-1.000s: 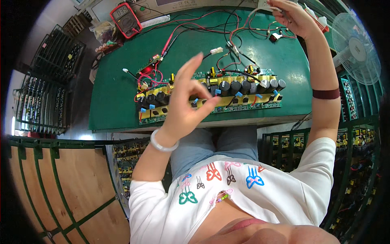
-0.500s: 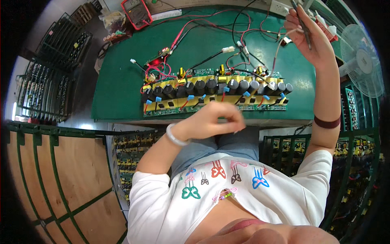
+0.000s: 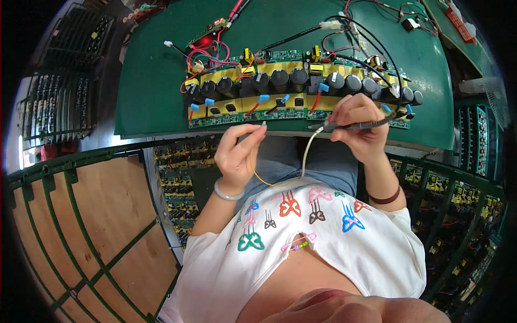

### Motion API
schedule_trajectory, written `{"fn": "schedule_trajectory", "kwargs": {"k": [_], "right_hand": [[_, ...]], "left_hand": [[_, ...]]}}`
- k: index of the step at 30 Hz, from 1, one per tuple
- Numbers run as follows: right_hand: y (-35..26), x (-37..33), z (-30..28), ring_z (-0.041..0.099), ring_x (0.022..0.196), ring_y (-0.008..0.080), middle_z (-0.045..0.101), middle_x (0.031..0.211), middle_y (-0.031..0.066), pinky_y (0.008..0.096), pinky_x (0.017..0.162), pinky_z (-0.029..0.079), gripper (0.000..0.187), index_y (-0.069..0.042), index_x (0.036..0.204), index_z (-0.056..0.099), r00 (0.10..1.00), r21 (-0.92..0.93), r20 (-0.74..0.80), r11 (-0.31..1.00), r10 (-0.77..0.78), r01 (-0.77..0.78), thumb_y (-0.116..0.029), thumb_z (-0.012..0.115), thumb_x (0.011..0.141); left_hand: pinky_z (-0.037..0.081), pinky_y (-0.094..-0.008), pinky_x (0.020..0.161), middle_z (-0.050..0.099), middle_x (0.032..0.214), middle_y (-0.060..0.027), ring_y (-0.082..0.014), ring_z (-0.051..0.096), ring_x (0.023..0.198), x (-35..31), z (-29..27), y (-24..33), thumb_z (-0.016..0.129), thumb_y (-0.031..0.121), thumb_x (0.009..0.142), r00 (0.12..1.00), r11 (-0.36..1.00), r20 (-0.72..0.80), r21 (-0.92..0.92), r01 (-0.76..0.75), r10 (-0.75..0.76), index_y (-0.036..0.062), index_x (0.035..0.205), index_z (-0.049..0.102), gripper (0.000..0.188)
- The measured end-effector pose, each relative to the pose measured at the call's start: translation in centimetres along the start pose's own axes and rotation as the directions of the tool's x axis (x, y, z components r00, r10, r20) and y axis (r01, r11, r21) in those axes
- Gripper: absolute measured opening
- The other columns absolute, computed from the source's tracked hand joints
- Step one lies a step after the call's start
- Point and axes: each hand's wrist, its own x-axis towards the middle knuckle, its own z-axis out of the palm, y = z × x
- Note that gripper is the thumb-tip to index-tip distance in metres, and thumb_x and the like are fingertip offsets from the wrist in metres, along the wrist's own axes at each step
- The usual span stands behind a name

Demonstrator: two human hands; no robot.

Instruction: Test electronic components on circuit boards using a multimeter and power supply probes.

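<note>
Over the table's front edge, my left hand (image 3: 235, 156) pinches a small pale tip of a thin orange wire (image 3: 263, 182). The wire loops down in front of my shirt and seems to run into a thicker cream-coloured lead (image 3: 307, 153). My right hand (image 3: 360, 128) is closed around the upper end of that lead and a slim dark pen-like tool (image 3: 371, 125), whose thin tip points left. Just beyond both hands lies a long circuit board assembly (image 3: 242, 102) with black capacitors, yellow parts and blue-capped wires. My right fingers overlap its front edge.
A small board with a lit red light (image 3: 207, 39) and pink wires sits behind the assembly on the green table (image 3: 156, 81). Black cables with white connectors (image 3: 329, 25) cross the back. Racks of boards (image 3: 447, 199) stand right; wooden panels (image 3: 107, 215) stand left.
My right hand has come down from the far right to the table's front edge with the tool and lead. My left hand has shifted left and now pinches the wire's tip. The view has shifted.
</note>
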Motion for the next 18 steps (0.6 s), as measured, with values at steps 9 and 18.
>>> {"fn": "schedule_trajectory", "kwargs": {"k": [9, 18], "right_hand": [[1.5, -2.0, 3.6, 0.065, 0.078, 0.0195, 0.066, 0.092, 0.0096, 0.0290, 0.064, 0.052, 0.031, -0.007, 0.096, 0.066, 0.995, -0.274, -0.063, 0.960, -0.080, 0.059, -0.019, 0.086, 0.076], [1.6, -1.7, 3.9, 0.067, 0.079, 0.0230, 0.068, 0.094, 0.0090, 0.0317, 0.067, 0.054, 0.037, -0.005, 0.097, 0.070, 0.992, -0.376, 0.037, 0.918, -0.121, 0.126, -0.007, 0.088, 0.065]], "left_hand": [[0.056, -0.0327, 0.074, 0.070, 0.095, -0.0140, -0.0281, 0.069, 0.084, -0.7, 1.3, 0.0, 0.077, -0.012, 0.076, 0.985, 0.975, -0.101, 0.188, -0.121, 0.142, -0.0026, 0.098, 0.070, 0.025], [0.050, -0.0336, 0.064, 0.064, 0.088, -0.0115, -0.0266, 0.063, 0.074, -0.2, 1.0, 0.1, 0.078, -0.010, 0.074, 0.991, 0.945, -0.011, 0.301, -0.125, 0.134, -0.0021, 0.098, 0.070, 0.027]]}}
